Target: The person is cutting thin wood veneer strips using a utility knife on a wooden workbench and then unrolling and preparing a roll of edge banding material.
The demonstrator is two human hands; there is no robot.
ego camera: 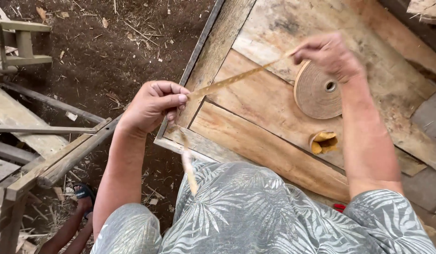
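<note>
Head view: my left hand point(154, 106) pinches strip point(232, 78) near panel point(265, 136) corner; right hand point(328, 54) grips its far end above roll point(316, 91). Strip stretched taut over panel, loose tail hanging past left hand toward my lap. Best, I judge: keep tension even, no twist, pinch firm. Small cup point(323, 142) beside roll holds yellow lumps, kind unclear.

Left hand point(154, 106) pinches a thin wooden strip point(232, 79), right hand point(327, 54) grips its far end, strip stretched taut over the worktop point(255, 117). A tape roll point(316, 91) lies just under the right hand, a yellow-filled cup point(323, 142) nearby.
</note>
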